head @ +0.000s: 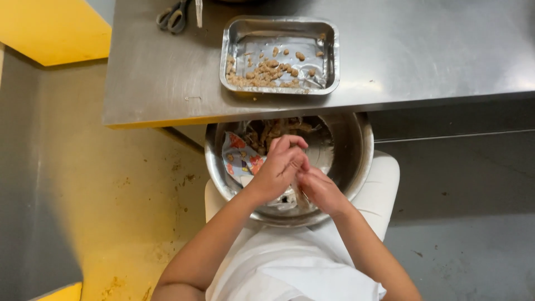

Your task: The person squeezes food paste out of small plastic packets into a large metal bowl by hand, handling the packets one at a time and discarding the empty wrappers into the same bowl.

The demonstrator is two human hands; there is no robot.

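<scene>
Both forearms bare, coming up from bottom of view & angling in toward each other, elbows out. Left hand (278, 167) sits a bit higher, fingers curled, fingertips (295, 142) bunched & pointing inward. Right hand (320, 189) just below, touching the left, back of hand up, fingers tucked under left's. Can't tell what's pinched between them.

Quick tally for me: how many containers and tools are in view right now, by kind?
Foil tray on the steel table: 1
Metal bowl under both hands: 1
Scissors: 1
Printed wrapper in the bowl: 1
Total: 4
</scene>
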